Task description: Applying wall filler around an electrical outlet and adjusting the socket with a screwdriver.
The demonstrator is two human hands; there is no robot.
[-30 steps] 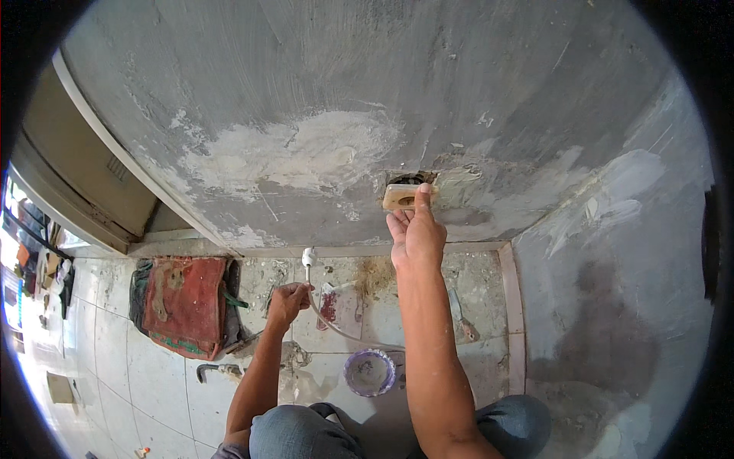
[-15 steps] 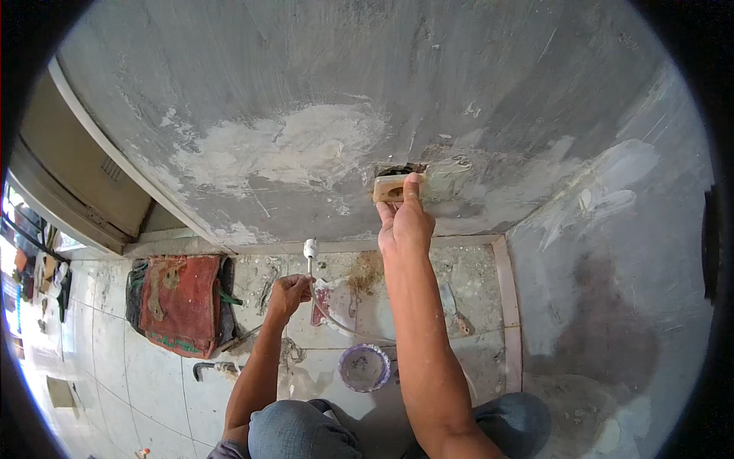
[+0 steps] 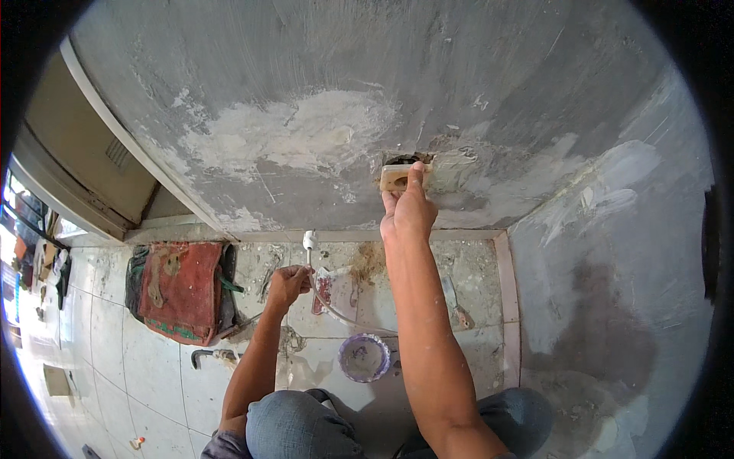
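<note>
My right hand (image 3: 410, 214) grips a beige wall socket (image 3: 394, 177) between the thumb on its front and the fingers below. The socket sits at a rough wall hole (image 3: 399, 159), whose dark upper part shows above its top edge. Lower and to the left, my left hand (image 3: 288, 288) pinches a pale cable (image 3: 341, 317) just below its white plug (image 3: 310, 239). The plug points up, apart from the socket. From my left hand the cable curves down and right, then passes out of sight behind my right forearm.
The grey wall (image 3: 329, 46) has whitish patches. On the tiled floor lie a red bag (image 3: 181, 294), a purple-rimmed bowl (image 3: 364, 358), a scraper (image 3: 456, 304) and a dark hooked tool (image 3: 200, 356). A doorway (image 3: 84, 145) opens at left; another wall (image 3: 612, 306) stands at right.
The whole scene has shifted slightly upward in the picture. Both hands keep their hold, with the socket and plug in nearly the same places.
</note>
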